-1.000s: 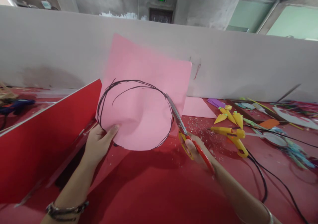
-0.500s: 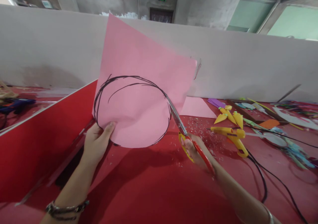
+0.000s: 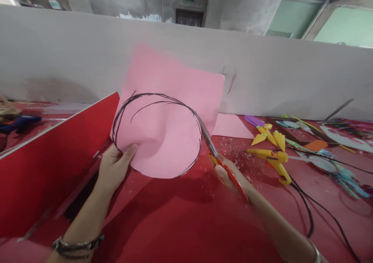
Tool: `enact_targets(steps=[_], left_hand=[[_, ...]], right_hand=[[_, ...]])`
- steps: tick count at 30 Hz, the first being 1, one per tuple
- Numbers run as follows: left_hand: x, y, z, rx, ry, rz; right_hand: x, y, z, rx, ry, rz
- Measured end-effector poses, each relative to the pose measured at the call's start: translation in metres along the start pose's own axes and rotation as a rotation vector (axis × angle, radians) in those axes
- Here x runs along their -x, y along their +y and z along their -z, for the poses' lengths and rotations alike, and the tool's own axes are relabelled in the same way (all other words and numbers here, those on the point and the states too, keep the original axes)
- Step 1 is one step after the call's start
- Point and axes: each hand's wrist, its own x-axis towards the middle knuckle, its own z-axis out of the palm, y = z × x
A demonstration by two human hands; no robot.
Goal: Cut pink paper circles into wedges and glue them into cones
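My left hand (image 3: 116,163) pinches the lower left edge of a pink paper sheet (image 3: 169,138), thumb on the front and fingers behind. A rough black circle is drawn on the sheet, and its lower edge is cut round along the line. My right hand (image 3: 229,175) grips scissors (image 3: 208,140) with red and yellow handles. Their blades lie along the right side of the circle, at the cut, with the tips near its upper right. The sheet is held up above the red table and its upper part is bent and blurred.
A yellow glue gun (image 3: 269,158) with a black cord lies to the right, near yellow carrot-shaped pieces (image 3: 269,134). Another pink sheet (image 3: 231,126) lies behind. A red board (image 3: 58,162) stands at left; a white partition (image 3: 262,76) runs along the back.
The sheet's upper part has dropped and bent, and its circle has shifted slightly down and right. The scissors' handles have come closer together. My left hand has barely moved.
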Motion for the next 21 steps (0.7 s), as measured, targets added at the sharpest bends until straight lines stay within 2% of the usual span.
enact_targets(steps=[4,10,16,21], left_hand=[[-0.001,-0.007,0.002,0.005,0.016,0.022],[-0.005,-0.02,0.004,0.081,0.115,0.047],[-0.005,-0.023,0.002,0.184,0.161,0.094],[-0.005,-0.021,0.002,0.104,0.128,0.055]], right_hand=[[-0.002,-0.005,0.003,0.028,-0.017,0.006],[-0.004,0.002,0.005,-0.01,-0.057,0.009],[0.002,0.001,0.003,-0.137,-0.076,0.028],[0.004,0.008,-0.004,-0.222,-0.071,0.009]])
